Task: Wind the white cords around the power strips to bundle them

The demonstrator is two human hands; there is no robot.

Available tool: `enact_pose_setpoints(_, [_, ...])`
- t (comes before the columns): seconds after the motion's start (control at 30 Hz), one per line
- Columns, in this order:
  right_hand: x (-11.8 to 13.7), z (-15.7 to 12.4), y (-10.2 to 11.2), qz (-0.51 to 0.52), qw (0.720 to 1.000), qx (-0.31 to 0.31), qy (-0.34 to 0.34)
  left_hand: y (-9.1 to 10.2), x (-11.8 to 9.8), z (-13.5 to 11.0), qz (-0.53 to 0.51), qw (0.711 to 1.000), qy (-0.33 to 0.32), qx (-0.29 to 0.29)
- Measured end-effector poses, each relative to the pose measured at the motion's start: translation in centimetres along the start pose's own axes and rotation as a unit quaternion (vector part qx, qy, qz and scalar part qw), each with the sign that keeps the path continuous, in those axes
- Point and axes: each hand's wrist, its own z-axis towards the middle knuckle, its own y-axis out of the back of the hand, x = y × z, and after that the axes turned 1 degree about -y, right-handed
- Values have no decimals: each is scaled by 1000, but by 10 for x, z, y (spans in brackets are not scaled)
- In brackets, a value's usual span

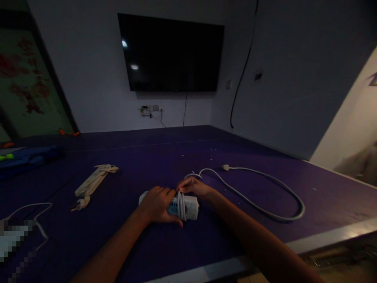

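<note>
A white power strip (192, 207) with a blue socket face lies on the purple surface in front of me. Several turns of its white cord (182, 206) are wound around its middle. My left hand (159, 203) grips the strip from its left part, the thumb along the near side. At the far edge of the windings, my right hand (193, 186) pinches the cord with its fingertips. From there the loose cord curves out to the right in a wide loop and ends in a white plug (226, 167).
Left of the strip lies a second power strip (93, 181), wrapped in its cord. A thin white cable (44, 203) and a pixelated object (13, 239) are at the far left, below blue cloth (32, 157). A television (173, 55) hangs on the wall. The pale front edge (332, 236) borders the surface.
</note>
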Motion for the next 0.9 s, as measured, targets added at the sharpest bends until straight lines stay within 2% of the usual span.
enact_pose_setpoints(0.17, [-3,-1,0,43,998,28,-38,4,1,-2,-30,999,-31,19])
enact_pose_setpoints(0.43, [-1,-2,-2,75,994,39,-68,-1,4,-3,-25,999,-21,1])
enact_pose_setpoints(0.53, [3,-2,-5,71,995,32,-55,-2,4,-3,-24,999,-16,-18])
enact_pose_setpoints(0.73, [7,0,-8,43,998,27,22,-4,6,-6,-31,998,0,-61])
enact_pose_setpoints(0.9, [6,2,-9,-15,1000,-22,15,-10,12,-11,-10,993,2,-121])
